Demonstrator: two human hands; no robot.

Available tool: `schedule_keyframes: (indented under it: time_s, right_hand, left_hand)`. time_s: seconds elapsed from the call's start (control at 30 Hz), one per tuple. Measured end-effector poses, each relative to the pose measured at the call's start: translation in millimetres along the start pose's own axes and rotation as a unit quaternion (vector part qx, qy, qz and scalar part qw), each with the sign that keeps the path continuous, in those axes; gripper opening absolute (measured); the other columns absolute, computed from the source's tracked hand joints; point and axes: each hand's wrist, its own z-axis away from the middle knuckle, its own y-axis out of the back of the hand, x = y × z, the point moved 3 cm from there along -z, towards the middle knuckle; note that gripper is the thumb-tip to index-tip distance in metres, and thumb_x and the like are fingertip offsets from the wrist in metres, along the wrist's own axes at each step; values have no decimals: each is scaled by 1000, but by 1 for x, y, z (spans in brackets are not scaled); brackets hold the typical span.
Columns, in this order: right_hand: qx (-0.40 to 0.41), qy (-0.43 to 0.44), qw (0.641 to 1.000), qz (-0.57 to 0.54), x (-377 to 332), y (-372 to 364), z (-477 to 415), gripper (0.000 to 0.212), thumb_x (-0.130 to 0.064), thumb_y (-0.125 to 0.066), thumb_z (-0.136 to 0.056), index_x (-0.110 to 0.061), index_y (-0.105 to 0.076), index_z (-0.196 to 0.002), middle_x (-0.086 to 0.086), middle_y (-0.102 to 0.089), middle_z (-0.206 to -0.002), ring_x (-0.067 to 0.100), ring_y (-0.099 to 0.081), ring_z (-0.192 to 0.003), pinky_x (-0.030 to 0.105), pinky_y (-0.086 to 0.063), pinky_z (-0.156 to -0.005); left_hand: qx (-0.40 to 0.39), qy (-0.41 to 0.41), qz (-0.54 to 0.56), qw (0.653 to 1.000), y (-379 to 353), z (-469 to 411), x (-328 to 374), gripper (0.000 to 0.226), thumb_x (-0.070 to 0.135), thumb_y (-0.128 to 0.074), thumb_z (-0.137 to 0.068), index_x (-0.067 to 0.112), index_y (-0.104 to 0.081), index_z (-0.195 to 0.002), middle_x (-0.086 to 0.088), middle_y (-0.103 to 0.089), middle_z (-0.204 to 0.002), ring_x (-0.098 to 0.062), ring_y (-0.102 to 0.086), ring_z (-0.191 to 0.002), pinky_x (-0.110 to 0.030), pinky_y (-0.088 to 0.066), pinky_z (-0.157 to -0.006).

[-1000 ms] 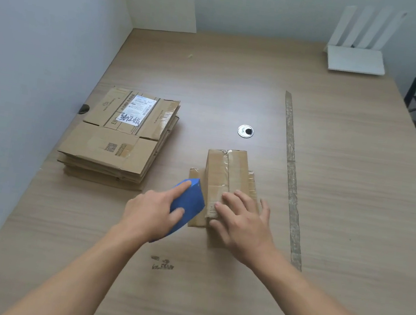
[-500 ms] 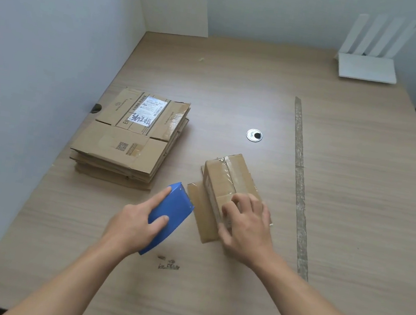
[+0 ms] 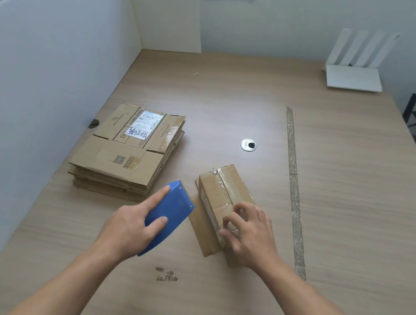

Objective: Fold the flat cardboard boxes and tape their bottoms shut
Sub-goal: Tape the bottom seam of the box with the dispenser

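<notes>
A small folded cardboard box (image 3: 219,191) stands on the wooden table (image 3: 207,304) with clear tape along its top seam and a loose flap lying flat at its left side. My right hand (image 3: 247,233) rests on the box's near end, fingers curled on the taped edge. Just left of the box, my left hand (image 3: 128,229) grips a blue tape dispenser (image 3: 167,217), which is apart from the box. A stack of flat cardboard boxes (image 3: 127,151) lies further left; the top one carries a white shipping label.
White partition walls stand along the left and the back. A round metal cable grommet (image 3: 248,145) sits beyond the box. A long strip of old tape (image 3: 294,188) runs down the table on the right. A white stand (image 3: 353,77) is at the back right.
My left hand has drawn the blue dispenser away from the box to the left. My right hand has turned the box, its far end swinging right, and stays on its near end.
</notes>
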Motion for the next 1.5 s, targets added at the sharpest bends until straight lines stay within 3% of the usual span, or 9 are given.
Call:
schedule_keyframes:
  time_s: [0.17, 0.3, 0.6, 0.77, 0.93, 1.03, 1.13, 1.27, 1.5]
  right_hand:
    - [-162, -71, 979, 103, 5, 11, 2, 82, -83, -14, -73, -54, -9, -150, -9, 8, -164, 20, 13, -150, 48, -13, -118]
    - [-196, -62, 970, 130, -5, 6, 7, 81, -77, -34, -87, -50, 7, -151, -8, 24, -162, 24, 22, -149, 52, -4, -120]
    - [-269, 40, 953, 131, -6, 20, 4, 81, -39, -60, -82, -46, -13, -149, -11, 12, -163, 23, 15, -150, 58, -2, -118]
    - [-291, 80, 935, 184, 4, 36, -3, 78, -5, -43, -93, -50, -13, -150, -18, 10, -163, 24, 24, -148, 63, 3, -117]
    - [-237, 40, 961, 134, 20, 43, -14, 73, -40, -59, -95, -55, -13, -149, -13, 9, -164, 20, 6, -151, 47, -23, -117]
    - [-212, -18, 976, 39, 20, 36, -14, 85, -55, -65, -86, -53, -10, -151, -11, 15, -163, 18, 9, -150, 43, -19, -120]
    - [-202, -61, 977, -7, 18, 27, -14, 77, -46, -66, -89, -45, -22, -152, -3, 10, -165, 24, 12, -151, 41, -12, -122]
    - [-275, 33, 959, 58, 14, 21, -19, 64, -34, -62, -95, -35, -31, -151, -1, -3, -165, 33, 7, -151, 48, -21, -119]
    - [-256, 84, 953, 141, 22, 43, -23, 50, -31, -42, -103, -53, -30, -146, -12, 5, -165, 22, 8, -152, 41, -28, -114]
  left_hand:
    - [20, -7, 9, 1000, 8, -3, 4, 65, 46, -54, -93, 70, -17, -141, 10, -62, -78, -13, -58, -73, -34, -52, -70]
    - [27, -4, 16, 1000, 9, -4, 7, 65, 45, -54, -93, 70, -16, -141, 10, -63, -81, -11, -58, -75, -33, -52, -70]
    - [32, -25, -42, 998, 19, -10, 13, 66, 46, -52, -94, 66, -13, -144, 9, -60, -74, -16, -58, -73, -38, -52, -72]
    - [49, -36, -94, 994, 21, -15, 20, 66, 44, -50, -97, 59, -12, -148, 13, -50, -73, -20, -53, -76, -34, -42, -66]
    - [36, -30, -111, 993, 11, -21, 21, 66, 45, -47, -99, 58, -8, -150, 12, -46, -78, -21, -49, -81, -33, -39, -67]
    - [33, -40, -109, 993, 7, -23, 26, 66, 44, -46, -100, 56, -5, -150, 11, -43, -82, -19, -44, -82, -33, -38, -68]
    - [41, -51, -110, 992, 5, -25, 29, 66, 43, -45, -101, 54, -4, -151, 11, -45, -84, -17, -44, -83, -32, -37, -67]
    - [47, -52, -124, 990, 7, -34, 30, 65, 44, -44, -101, 55, -4, -151, 9, -52, -94, -17, -45, -83, -31, -38, -67]
    - [-3, -70, -158, 985, 0, -40, 27, 64, 44, -45, -101, 58, -5, -149, 7, -58, -106, -15, -45, -87, -31, -40, -69]
